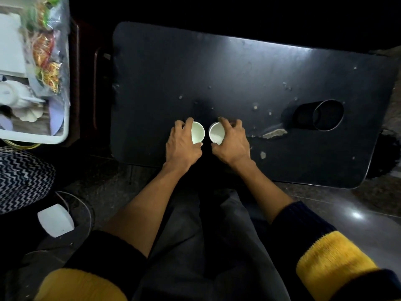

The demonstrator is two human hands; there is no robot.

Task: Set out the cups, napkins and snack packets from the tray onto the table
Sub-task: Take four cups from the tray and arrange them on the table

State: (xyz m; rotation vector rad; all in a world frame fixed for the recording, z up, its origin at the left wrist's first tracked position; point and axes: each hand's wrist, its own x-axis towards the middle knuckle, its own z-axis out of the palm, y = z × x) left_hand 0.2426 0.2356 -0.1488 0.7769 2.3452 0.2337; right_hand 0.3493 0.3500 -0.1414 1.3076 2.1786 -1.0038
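Note:
Two small white cups stand side by side near the front edge of the black table [238, 68]. My left hand [182, 146] wraps the left cup [198, 132]; my right hand [233, 144] wraps the right cup [216, 132]. Both cups are upright and empty, with a small gap between them. The white tray [65, 83] sits at the far left. It holds several snack packets [46, 53], white napkins [10, 44] and more white cups [9, 94].
A black cylinder-shaped cup holder [321, 115] lies on the table's right side, with chipped patches and specks around it. A zigzag-patterned cushion [23, 177] and a white object [55, 220] lie on the floor at the left. My knees are below the table edge.

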